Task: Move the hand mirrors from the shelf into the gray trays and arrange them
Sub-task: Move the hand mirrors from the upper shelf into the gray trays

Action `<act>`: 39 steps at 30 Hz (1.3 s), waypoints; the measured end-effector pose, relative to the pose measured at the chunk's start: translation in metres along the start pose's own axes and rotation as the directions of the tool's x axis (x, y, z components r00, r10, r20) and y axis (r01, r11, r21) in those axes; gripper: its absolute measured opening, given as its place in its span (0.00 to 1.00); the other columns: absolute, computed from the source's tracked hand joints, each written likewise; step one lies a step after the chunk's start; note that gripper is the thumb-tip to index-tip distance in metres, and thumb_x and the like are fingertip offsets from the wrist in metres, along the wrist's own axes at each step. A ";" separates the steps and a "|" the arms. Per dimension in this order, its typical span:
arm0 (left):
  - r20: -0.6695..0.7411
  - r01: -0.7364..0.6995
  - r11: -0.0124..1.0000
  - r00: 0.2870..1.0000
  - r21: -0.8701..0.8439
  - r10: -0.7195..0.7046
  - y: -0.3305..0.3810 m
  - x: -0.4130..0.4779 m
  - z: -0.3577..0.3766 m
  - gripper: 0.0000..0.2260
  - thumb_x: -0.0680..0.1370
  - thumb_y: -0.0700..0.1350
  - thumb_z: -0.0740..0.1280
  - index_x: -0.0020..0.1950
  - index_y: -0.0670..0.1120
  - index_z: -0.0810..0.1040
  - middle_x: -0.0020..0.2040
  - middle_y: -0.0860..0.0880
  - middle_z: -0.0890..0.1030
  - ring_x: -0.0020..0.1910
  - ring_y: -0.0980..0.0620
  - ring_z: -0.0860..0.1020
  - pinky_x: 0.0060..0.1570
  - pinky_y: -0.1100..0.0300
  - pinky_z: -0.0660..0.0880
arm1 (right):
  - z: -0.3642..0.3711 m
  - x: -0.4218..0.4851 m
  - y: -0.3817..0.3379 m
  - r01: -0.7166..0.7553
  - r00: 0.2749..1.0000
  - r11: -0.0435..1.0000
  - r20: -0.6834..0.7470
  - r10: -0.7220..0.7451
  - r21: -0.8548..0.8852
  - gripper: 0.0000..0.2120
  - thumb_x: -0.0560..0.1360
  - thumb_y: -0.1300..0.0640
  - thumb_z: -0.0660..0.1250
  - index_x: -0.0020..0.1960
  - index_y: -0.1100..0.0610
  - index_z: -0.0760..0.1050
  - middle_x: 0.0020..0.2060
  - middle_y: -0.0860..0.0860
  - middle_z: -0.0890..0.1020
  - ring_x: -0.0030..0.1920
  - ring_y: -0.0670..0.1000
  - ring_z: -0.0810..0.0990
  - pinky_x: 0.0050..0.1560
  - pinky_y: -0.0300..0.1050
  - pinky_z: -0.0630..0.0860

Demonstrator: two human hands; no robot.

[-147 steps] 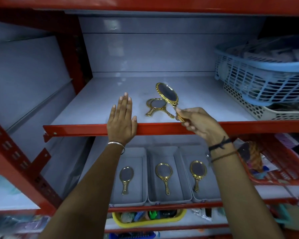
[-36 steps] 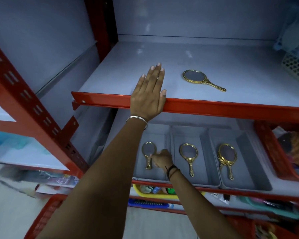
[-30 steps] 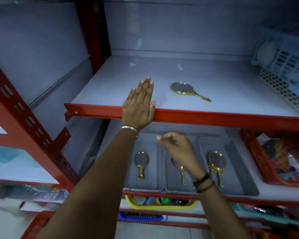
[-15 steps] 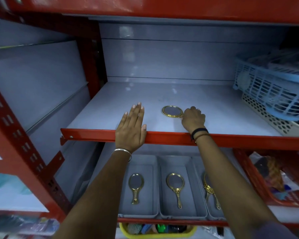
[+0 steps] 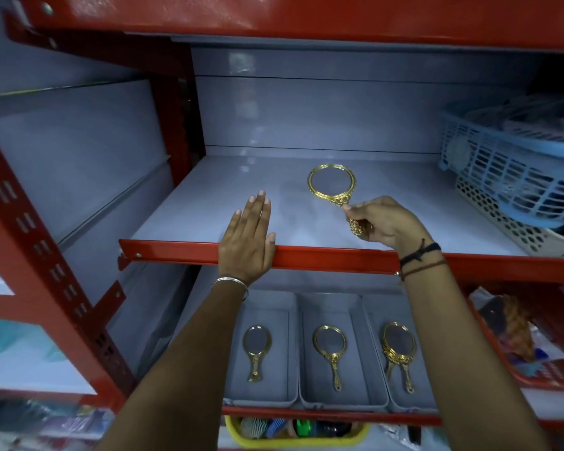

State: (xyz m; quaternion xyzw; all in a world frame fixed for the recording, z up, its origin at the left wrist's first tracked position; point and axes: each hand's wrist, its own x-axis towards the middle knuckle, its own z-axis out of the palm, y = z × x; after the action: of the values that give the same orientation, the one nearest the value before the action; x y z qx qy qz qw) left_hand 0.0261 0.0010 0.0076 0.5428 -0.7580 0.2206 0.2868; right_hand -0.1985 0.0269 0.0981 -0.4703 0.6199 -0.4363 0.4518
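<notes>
My right hand grips the handle of a gold hand mirror and holds it tilted up above the grey upper shelf. My left hand lies flat, fingers apart, on the shelf's red front edge. One shelf down stand three gray trays side by side. The left tray holds one gold mirror. The middle tray holds one mirror. The right tray holds two stacked mirrors, partly behind my right forearm.
A light blue basket sits on a white perforated basket at the right of the upper shelf. A red basket stands right of the trays. A yellow bin of small items sits below. Red uprights frame the left side.
My right hand left the trays below, rose to the upper shelf, closed on the last mirror's handle and has lifted it off the shelf. My left hand stayed on the edge.
</notes>
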 end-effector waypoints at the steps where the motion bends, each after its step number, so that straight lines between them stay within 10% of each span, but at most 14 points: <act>1: -0.002 -0.001 1.000 1.000 -0.001 0.001 0.000 0.000 -0.001 0.26 0.76 0.48 0.52 0.72 0.39 0.65 0.72 0.42 0.69 0.71 0.46 0.69 0.70 0.55 0.57 | -0.001 -0.014 0.000 0.016 0.999 0.998 0.030 -0.018 0.054 0.06 0.74 0.59 0.68 0.39 0.59 0.76 0.34 0.52 0.76 0.34 0.49 0.73 0.35 0.40 0.72; 12: -0.024 -0.006 1.000 1.000 -0.014 0.005 0.003 -0.002 -0.003 0.26 0.77 0.47 0.51 0.73 0.38 0.64 0.73 0.41 0.68 0.72 0.44 0.68 0.70 0.50 0.65 | -0.007 -0.101 0.138 -0.280 0.910 0.946 0.360 0.206 0.166 0.07 0.75 0.65 0.63 0.41 0.56 0.77 0.31 0.47 0.76 0.29 0.42 0.73 0.28 0.33 0.72; 21: -0.062 -0.009 1.000 0.998 0.006 0.010 0.002 -0.002 0.003 0.26 0.77 0.47 0.51 0.73 0.39 0.64 0.74 0.42 0.67 0.73 0.44 0.66 0.71 0.52 0.63 | 0.025 -0.042 0.254 -0.590 0.807 0.776 0.143 0.573 0.224 0.06 0.74 0.64 0.68 0.38 0.57 0.77 0.20 0.45 0.79 0.32 0.47 0.74 0.31 0.41 0.70; 30: -0.131 -0.023 1.000 0.991 0.020 0.026 0.001 -0.001 0.011 0.26 0.77 0.48 0.51 0.73 0.39 0.64 0.73 0.42 0.68 0.72 0.45 0.67 0.70 0.53 0.62 | 0.056 -0.004 0.309 -0.661 0.738 0.720 0.007 0.675 0.211 0.10 0.73 0.62 0.69 0.34 0.57 0.75 0.36 0.53 0.76 0.34 0.49 0.71 0.35 0.43 0.70; 35: -0.121 -0.020 1.000 0.992 0.014 0.021 -0.001 -0.002 0.012 0.25 0.77 0.48 0.50 0.73 0.39 0.64 0.73 0.42 0.68 0.73 0.45 0.67 0.71 0.54 0.61 | 0.061 -0.002 0.313 -0.623 0.769 0.771 -0.076 0.635 0.132 0.17 0.73 0.63 0.70 0.59 0.70 0.75 0.54 0.57 0.78 0.55 0.55 0.75 0.61 0.52 0.73; 39: -0.135 -0.016 1.000 0.991 -0.011 0.014 0.003 -0.005 0.007 0.25 0.78 0.47 0.51 0.73 0.38 0.64 0.73 0.41 0.68 0.74 0.45 0.65 0.75 0.58 0.53 | 0.058 -0.010 0.300 -0.550 0.824 0.835 -0.157 0.544 0.009 0.14 0.72 0.63 0.70 0.29 0.59 0.71 0.29 0.54 0.73 0.31 0.50 0.70 0.35 0.45 0.71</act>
State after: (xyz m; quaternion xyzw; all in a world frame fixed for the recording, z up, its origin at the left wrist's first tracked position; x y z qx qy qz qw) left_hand 0.0227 0.0006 -0.0010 0.5192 -0.7422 0.2542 0.3391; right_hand -0.1976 0.0827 -0.2025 -0.2464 0.7692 -0.3118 0.5004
